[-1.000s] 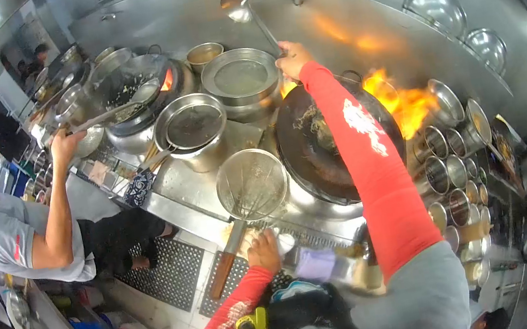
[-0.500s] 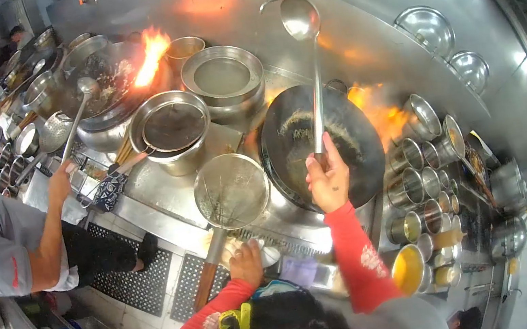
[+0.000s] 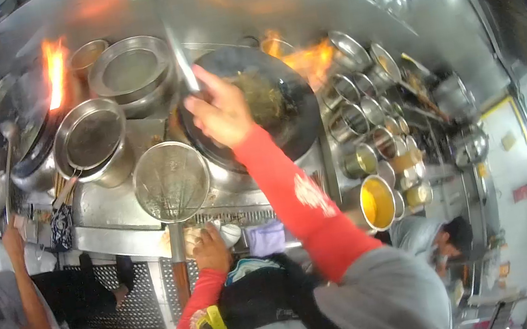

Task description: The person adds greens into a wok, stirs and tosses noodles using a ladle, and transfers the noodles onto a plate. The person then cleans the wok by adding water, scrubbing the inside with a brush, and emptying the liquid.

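My right hand (image 3: 221, 112) is closed round the handle of a long metal ladle (image 3: 180, 57). It is raised over the left side of a large dark wok (image 3: 276, 114), and the ladle's bowl is at the top edge of the view. A thin, shiny layer lies in the wok, and flames (image 3: 305, 58) rise behind it. Down at the stove's front edge, my left hand (image 3: 211, 250) rests with fingers forward and slightly apart on a pale, crumpled item (image 3: 185, 237). Beside it is the wooden handle of a round mesh strainer (image 3: 172, 182).
A co-worker (image 3: 6, 301) at left holds a ladle near a flaming wok. Two pots (image 3: 91, 140) (image 3: 130, 72) stand between the woks. Several metal containers (image 3: 347, 117) crowd the right, one with yellow liquid (image 3: 378, 203). A folded lavender cloth (image 3: 265, 238) lies in front. Another person (image 3: 437, 240) is at right.
The view has turned right, so the scene sits further left. My right hand has moved the ladle up and left relative to the wok. My left hand stays at the front edge.
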Demonstrator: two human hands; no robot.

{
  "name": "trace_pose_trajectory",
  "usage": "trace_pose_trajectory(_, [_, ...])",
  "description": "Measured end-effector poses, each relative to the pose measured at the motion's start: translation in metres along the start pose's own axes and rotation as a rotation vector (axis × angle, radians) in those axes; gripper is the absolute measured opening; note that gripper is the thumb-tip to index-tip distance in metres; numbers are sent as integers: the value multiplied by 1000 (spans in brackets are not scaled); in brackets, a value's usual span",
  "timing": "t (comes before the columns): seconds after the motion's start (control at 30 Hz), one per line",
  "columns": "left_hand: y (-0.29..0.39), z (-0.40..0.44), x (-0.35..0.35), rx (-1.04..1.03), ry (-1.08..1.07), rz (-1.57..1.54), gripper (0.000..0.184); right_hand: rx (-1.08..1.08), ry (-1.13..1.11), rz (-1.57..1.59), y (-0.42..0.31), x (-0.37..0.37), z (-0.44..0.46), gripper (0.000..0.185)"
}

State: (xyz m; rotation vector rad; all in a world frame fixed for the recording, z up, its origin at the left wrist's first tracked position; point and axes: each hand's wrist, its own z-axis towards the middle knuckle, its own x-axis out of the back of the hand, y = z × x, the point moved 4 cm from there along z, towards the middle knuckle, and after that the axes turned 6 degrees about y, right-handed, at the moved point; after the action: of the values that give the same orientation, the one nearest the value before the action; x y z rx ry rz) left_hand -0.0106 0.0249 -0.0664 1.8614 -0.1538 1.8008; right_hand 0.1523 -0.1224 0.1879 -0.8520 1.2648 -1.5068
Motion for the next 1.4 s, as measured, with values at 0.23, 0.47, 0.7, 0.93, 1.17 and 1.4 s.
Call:
trace_pose_trajectory(0.23, [-25,-2,33,78,-17,-296,85,413,207,-687,-8,35,-49,59])
trace_pose_trajectory(0.47, [-25,-5,62,122,-86,-217,79,120,169,-209,12,31,-57,57])
trace_pose_trajectory(0.7, [-18,-8,-8,-3,96,126,53,-69,-26,3,-25,0,-17,62])
trace_pose_trajectory(0.93, [-17,-10,-10,16,72,113,72,-64,73,-32,-12,-12,13,63])
trace_pose_trajectory(1.17, [-11,-16,1,68,35,148,52,166,202,-261,9,38,-64,62])
trace_pose_trajectory(1.4, [-1,-19,-1,90,107,213,51,208,192,-477,27,90,-49,65])
